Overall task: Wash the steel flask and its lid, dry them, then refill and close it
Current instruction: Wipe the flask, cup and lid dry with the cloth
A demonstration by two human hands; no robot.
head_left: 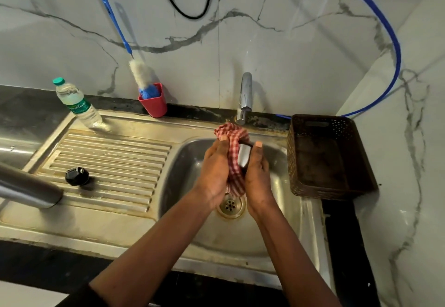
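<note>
Spanning the counter, the sink (72, 229) is carrying every item noted. A brown basket (320, 123) is sitting at its right edge, beside the basin. The flask (26, 186) is lying on its side at the left edge of the draining board, only partly in view. Both hands are working over the basin: the left hand (214, 169) is gripping a checked cloth (232, 135), and the right hand (257, 174) is gripping a small steel cap (243, 156) against that cloth. A water bottle (77, 104) is standing at the rear left corner. A red cup (154, 105) is holding a brush (142, 73) at the rear edge. A black stopper (77, 176) is resting on the draining board near the flask.
</note>
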